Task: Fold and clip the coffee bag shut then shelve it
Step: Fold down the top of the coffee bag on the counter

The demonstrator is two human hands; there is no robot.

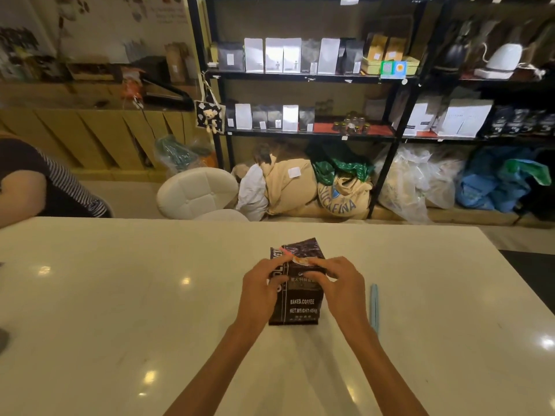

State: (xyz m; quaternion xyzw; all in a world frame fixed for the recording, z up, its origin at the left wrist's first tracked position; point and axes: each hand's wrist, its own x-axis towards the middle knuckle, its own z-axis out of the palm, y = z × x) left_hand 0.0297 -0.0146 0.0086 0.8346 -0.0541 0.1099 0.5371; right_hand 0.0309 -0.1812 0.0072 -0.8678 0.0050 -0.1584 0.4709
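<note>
We have the coffee bag (295, 298) standing upright on the white tabletop (120, 295), near the middle and a little toward the near edge. Our left hand (260, 291) wraps its left side, and our right hand (339, 288) holds its right side, with the fingers (315, 263) of both hands pinched on the bag's top, where the foil is being turned down toward us. Neither hand is free; both are closed on the bag.

The fold looks only partly made. The far flap of the top stands up behind our fingers, and a strip of pink and orange shows along the crease, so we judge the mouth is not yet flat.

Several things could go wrong from here, in our judgement. The stiff foil may spring open if we let go with either hand, and we must let go with one to reach the pale blue clip (374, 307), which lies on the tabletop just to the right of our right wrist. A crooked fold would leave one corner gaping, and the clip would then not close it off. Pressing down hard on the top could tip the bag or push it along the glossy tabletop. We cannot tell how full the bag is.

The shelf (303, 77) stands far across the room, already crowded with bags, so a loosely clipped bag could open on the way.
</note>
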